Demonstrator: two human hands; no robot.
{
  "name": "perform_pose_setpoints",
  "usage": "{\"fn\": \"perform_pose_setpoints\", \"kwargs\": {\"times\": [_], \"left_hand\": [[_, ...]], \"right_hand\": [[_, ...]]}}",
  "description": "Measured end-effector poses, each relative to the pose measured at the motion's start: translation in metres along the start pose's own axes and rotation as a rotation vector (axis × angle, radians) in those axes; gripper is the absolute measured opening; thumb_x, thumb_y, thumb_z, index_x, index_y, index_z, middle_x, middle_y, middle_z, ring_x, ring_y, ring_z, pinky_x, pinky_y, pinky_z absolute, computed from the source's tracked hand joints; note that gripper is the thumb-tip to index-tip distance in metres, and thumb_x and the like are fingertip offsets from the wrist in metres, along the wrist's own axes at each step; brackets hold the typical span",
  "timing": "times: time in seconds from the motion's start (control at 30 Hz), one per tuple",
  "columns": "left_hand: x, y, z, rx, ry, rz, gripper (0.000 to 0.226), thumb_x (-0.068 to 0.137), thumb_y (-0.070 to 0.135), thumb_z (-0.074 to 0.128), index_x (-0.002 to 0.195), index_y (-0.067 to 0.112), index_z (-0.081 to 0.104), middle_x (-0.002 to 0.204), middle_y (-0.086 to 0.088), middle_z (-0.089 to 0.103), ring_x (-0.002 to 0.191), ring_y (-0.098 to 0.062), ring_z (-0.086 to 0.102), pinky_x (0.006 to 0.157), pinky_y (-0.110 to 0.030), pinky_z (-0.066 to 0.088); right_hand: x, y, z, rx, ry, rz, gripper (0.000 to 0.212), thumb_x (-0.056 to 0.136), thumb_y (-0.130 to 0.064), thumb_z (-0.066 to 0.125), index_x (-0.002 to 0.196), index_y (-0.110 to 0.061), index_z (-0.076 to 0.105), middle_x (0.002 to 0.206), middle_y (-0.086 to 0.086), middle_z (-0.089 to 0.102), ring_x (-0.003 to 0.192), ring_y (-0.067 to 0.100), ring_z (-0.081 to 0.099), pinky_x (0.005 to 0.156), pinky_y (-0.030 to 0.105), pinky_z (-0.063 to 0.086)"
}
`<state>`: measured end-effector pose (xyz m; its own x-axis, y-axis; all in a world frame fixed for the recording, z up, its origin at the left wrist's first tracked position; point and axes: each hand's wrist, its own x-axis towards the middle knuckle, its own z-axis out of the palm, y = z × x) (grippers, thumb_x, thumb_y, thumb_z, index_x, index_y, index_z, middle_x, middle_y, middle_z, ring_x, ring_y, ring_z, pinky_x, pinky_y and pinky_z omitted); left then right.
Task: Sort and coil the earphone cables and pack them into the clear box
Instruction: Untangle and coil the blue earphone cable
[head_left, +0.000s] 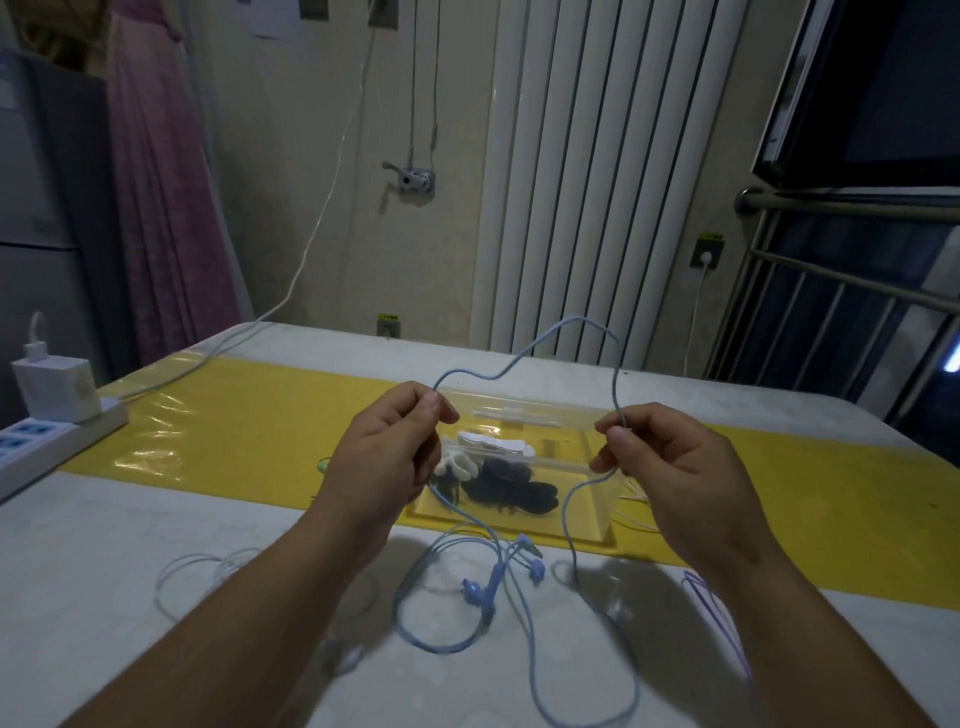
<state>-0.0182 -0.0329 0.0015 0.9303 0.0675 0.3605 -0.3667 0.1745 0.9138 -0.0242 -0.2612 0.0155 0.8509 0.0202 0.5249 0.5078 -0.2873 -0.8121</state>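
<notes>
Left hand (384, 457): its fingers (431, 406) are clamping the blue earphone cable (491, 587) in a pinch.
Right hand (675, 467): its fingers are pinching the same cable, level with the left.
Held span: it is arching up and away between the pinches, running left to right above the clear box (587, 512).
Loose tails: they are hanging onto the worktop (260, 519), with the earbuds lying nearer the left hand.
Likely next: winding the span round one hand, since the box is sitting just beyond both.
</notes>
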Motion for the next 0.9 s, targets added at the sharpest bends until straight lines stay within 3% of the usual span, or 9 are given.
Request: {"fn": "perform_pose_setpoints", "kwargs": {"times": [0.1, 0.2, 0.27, 0.43, 0.63, 0.73, 0.83, 0.9], "left_hand": [[0.000, 0.000, -0.001, 0.013, 0.013, 0.007, 0.026, 0.100, 0.013, 0.040, 0.080, 0.008, 0.056, 0.044, -0.003, 0.030, 0.038, -0.010, 0.022, 0.037, -0.016, 0.020], [0.001, -0.001, -0.003, 0.021, 0.040, 0.006, 0.025, 0.100, 0.013, 0.040, 0.081, 0.008, 0.056, 0.044, -0.001, 0.031, 0.037, -0.009, 0.024, 0.036, -0.017, 0.021], [0.001, -0.001, -0.003, 0.004, 0.046, -0.010, 0.026, 0.100, 0.014, 0.041, 0.079, 0.010, 0.056, 0.044, -0.002, 0.032, 0.037, -0.011, 0.023, 0.037, -0.017, 0.020], [-0.002, 0.002, 0.001, -0.078, -0.061, -0.074, 0.027, 0.100, 0.015, 0.040, 0.080, 0.010, 0.056, 0.049, -0.012, 0.046, 0.038, -0.019, 0.035, 0.038, -0.021, 0.028], [-0.008, 0.003, 0.007, -0.173, -0.185, -0.124, 0.019, 0.095, 0.017, 0.043, 0.082, 0.006, 0.052, 0.058, -0.018, 0.055, 0.044, -0.024, 0.048, 0.043, -0.027, 0.042], [-0.008, 0.004, 0.008, -0.207, -0.202, -0.127, 0.018, 0.088, 0.022, 0.045, 0.083, 0.006, 0.050, 0.061, -0.019, 0.058, 0.046, -0.025, 0.052, 0.044, -0.029, 0.046], [-0.007, 0.003, 0.008, -0.206, -0.164, -0.120, 0.018, 0.096, 0.017, 0.040, 0.084, 0.006, 0.050, 0.063, -0.019, 0.059, 0.046, -0.024, 0.052, 0.044, -0.027, 0.045], [-0.005, 0.002, 0.006, -0.141, -0.090, -0.095, 0.019, 0.099, 0.015, 0.039, 0.085, 0.008, 0.051, 0.058, -0.016, 0.057, 0.041, -0.021, 0.044, 0.040, -0.022, 0.036]], "right_hand": [[0.001, 0.001, -0.002, -0.013, 0.059, -0.017, 0.016, 0.098, -0.014, 0.052, 0.091, -0.021, 0.064, 0.058, 0.003, 0.063, 0.057, 0.015, 0.061, 0.059, 0.030, 0.052], [0.002, 0.002, -0.003, -0.081, 0.073, -0.021, 0.017, 0.098, -0.019, 0.051, 0.088, -0.023, 0.063, 0.048, -0.014, 0.052, 0.044, 0.003, 0.047, 0.046, 0.011, 0.035], [0.003, 0.002, -0.003, -0.123, 0.038, 0.024, 0.019, 0.098, -0.019, 0.051, 0.083, -0.017, 0.064, 0.046, -0.020, 0.049, 0.045, 0.000, 0.045, 0.044, 0.010, 0.030], [0.001, 0.007, 0.007, -0.109, -0.073, 0.161, 0.026, 0.094, -0.013, 0.050, 0.069, -0.012, 0.058, 0.049, -0.011, 0.041, 0.049, 0.007, 0.035, 0.054, 0.030, 0.029], [-0.008, 0.001, 0.023, 0.103, -0.200, 0.256, 0.025, 0.100, -0.014, 0.045, 0.081, -0.006, 0.059, 0.073, 0.008, 0.065, 0.055, 0.017, 0.049, 0.048, 0.028, 0.038], [-0.012, 0.001, 0.032, 0.173, -0.315, 0.333, 0.024, 0.102, -0.019, 0.042, 0.085, -0.006, 0.054, 0.088, 0.009, 0.073, 0.052, 0.018, 0.047, 0.042, 0.024, 0.033], [-0.014, 0.001, 0.035, 0.199, -0.423, 0.391, 0.019, 0.100, -0.022, 0.047, 0.087, -0.009, 0.052, 0.070, 0.010, 0.069, 0.043, 0.012, 0.033, 0.040, 0.020, 0.022], [-0.014, 0.001, 0.032, 0.178, -0.466, 0.374, 0.014, 0.094, -0.019, 0.059, 0.084, -0.010, 0.058, 0.057, 0.003, 0.057, 0.042, 0.006, 0.033, 0.041, 0.018, 0.023]]}}
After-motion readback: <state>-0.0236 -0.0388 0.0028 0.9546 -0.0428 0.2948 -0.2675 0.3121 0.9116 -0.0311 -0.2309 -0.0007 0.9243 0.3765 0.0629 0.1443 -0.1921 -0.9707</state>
